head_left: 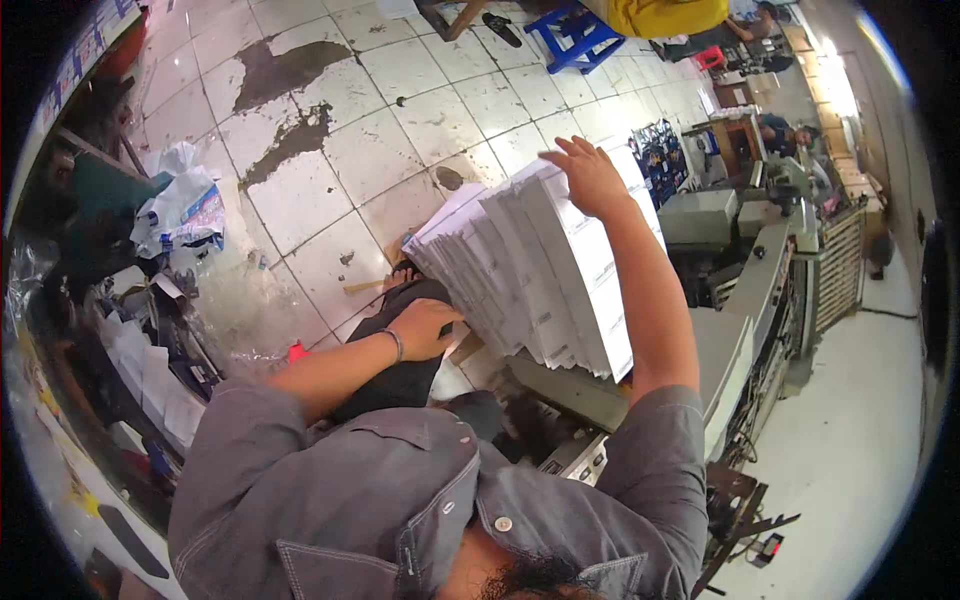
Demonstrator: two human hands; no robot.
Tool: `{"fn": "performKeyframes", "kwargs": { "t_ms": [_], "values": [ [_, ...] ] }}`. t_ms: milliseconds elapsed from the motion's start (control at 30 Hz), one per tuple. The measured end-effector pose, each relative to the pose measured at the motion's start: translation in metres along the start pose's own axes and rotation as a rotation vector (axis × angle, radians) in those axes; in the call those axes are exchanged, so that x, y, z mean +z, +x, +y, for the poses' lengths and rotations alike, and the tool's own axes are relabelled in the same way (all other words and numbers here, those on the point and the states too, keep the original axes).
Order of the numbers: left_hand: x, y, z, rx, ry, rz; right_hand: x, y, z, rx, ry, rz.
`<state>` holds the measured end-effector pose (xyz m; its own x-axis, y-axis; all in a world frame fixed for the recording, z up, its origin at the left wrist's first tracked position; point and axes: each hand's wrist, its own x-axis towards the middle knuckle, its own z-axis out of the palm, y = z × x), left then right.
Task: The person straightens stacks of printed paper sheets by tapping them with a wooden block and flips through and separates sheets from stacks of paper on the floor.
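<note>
A tall block of white printed paper sheets (520, 265) stands in front of me, fanned into many layers along its left side. My right hand (592, 180) reaches over its far right end, fingers apart and lying at the top edge of the paper. By the near left side of the block is my left hand (425, 328), with a bracelet at the wrist. Its fingers are closed, and a small dark piece (447, 328) shows at them; what it is cannot be made out.
Under the paper is a pale machine surface (570, 390). Long grey machinery (750, 290) runs along the right. A blue stool (572, 40) stands on the tiled floor (400, 130) at the back. Crumpled plastic wrapping (185, 205) and loose papers lie at left. People sit far off at the right.
</note>
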<state>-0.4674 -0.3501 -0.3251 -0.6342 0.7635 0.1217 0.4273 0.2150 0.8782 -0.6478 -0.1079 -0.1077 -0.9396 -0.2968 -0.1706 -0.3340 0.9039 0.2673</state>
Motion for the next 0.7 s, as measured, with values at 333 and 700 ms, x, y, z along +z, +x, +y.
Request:
{"fn": "performKeyframes", "kwargs": {
  "t_ms": [333, 700],
  "values": [
    [-0.026, 0.005, -0.03, -0.062, -0.071, 0.103, -0.008, 0.037, 0.019, -0.196, 0.009, -0.185],
    [-0.032, 0.021, -0.034, -0.033, -0.081, 0.099, -0.021, 0.035, 0.031, -0.183, 0.116, -0.183]
  ]
}}
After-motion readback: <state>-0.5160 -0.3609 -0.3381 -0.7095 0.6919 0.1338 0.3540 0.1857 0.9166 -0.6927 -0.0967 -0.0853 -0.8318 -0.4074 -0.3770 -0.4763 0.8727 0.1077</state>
